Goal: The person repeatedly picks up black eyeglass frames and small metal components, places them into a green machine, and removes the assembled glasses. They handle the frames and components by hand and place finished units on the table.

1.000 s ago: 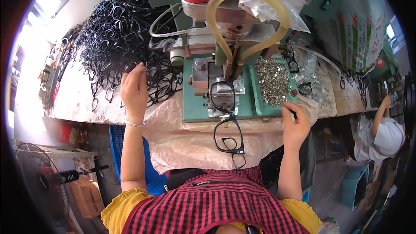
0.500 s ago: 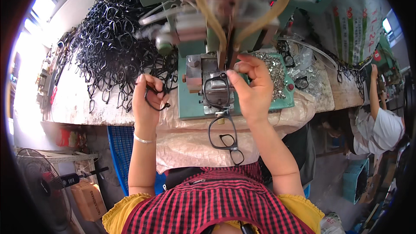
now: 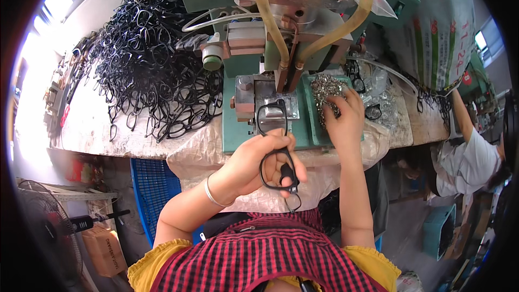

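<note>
My left hand (image 3: 254,165) is closed on a black eyeglass frame (image 3: 261,168), in front of the green press. The frame's upper rim reaches over the metal fixture (image 3: 278,109), below the press's upright metal parts (image 3: 287,78). Another thin dark loop (image 3: 294,202) hangs below that hand, partly hidden. My right hand (image 3: 348,121) has its bent thumb and fingers slightly apart at a heap of small shiny metal parts (image 3: 326,87) in a green tray (image 3: 319,136). Whether a part lies between those fingertips is too small to tell.
A big tangle of black eyeglass frames (image 3: 146,70) covers the bench's left side. Yellowish tubes (image 3: 266,16) hang from the press (image 3: 243,38). A blue basket (image 3: 157,184) stands below the bench, left. Another person (image 3: 467,162) works at the far right.
My left hand has moved right and toward me, now gripping the frame at the fixture; the frame it held before is not plainly seen. My right hand has gone from the fixture to the metal parts.
</note>
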### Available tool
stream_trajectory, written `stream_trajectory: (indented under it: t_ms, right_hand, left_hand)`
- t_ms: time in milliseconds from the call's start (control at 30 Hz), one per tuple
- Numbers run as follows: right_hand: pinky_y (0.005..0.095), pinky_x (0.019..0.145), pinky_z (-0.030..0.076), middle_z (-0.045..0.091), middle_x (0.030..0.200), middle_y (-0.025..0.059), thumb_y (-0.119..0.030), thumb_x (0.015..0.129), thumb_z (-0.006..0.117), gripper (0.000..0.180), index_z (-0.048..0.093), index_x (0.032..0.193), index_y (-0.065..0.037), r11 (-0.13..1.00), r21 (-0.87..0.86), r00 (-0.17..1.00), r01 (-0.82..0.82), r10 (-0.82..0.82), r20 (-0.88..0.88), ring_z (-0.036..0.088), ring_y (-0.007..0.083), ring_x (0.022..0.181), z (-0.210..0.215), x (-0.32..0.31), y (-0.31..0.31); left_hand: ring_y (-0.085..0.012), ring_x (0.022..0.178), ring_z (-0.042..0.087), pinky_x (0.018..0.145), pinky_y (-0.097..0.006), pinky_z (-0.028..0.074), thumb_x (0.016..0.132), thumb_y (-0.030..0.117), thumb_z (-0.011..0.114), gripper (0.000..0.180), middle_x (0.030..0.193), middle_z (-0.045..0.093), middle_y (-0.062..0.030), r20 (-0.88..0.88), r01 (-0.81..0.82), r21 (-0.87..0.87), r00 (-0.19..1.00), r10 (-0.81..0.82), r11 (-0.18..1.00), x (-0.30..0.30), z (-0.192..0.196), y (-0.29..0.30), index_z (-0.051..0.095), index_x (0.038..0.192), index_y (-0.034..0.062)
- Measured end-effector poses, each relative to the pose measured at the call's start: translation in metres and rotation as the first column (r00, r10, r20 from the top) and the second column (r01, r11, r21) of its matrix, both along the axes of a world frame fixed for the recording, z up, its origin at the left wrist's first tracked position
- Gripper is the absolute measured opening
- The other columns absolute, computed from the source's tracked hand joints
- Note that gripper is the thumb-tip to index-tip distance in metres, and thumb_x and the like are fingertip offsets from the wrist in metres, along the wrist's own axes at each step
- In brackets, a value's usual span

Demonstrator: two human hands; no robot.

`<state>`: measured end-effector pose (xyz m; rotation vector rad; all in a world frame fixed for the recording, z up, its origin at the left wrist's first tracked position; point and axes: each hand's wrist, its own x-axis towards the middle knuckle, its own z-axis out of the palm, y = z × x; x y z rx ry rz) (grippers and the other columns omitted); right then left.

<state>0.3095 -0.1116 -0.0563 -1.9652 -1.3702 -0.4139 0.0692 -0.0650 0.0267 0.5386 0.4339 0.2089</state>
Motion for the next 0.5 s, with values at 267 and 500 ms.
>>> stream_trajectory:
  t_ms: [267, 500]
  right_hand:
    - [0.0464, 0.099, 0.044, 0.061, 0.125, 0.0156, -0.018, 0.078, 0.077, 0.014, 0.075, 0.09, -0.011, 0.999, 0.02, 0.999, -0.037, 0.037, -0.008, 0.052, 0.0356, 0.126, -0.027, 0.013, -0.003]
    - [0.0466, 0.096, 0.047, 0.061, 0.121, 0.0149, -0.015, 0.084, 0.069, 0.015, 0.067, 0.096, -0.006, 0.991, -0.056, 0.97, -0.121, 0.13, 0.206, 0.053, 0.0379, 0.123, -0.027, 0.017, 0.027]
  left_hand:
    - [-0.0231, 0.054, 0.061, 0.045, -0.038, 0.055, 0.101, 0.022, 0.04, 0.015, 0.084, 0.067, -0.03, 0.01, -0.074, -0.066, 0.997, 0.074, 0.995, 0.002, -0.008, -0.002, 0.046, 0.102, 0.0087]
    - [-0.0256, 0.073, 0.067, 0.067, -0.039, 0.058, 0.106, 0.041, 0.039, 0.041, 0.091, 0.068, -0.0214, 0.064, -0.025, 0.006, 0.998, 0.025, 1.0, -0.016, -0.039, -0.012, 0.05, 0.118, 0.003]
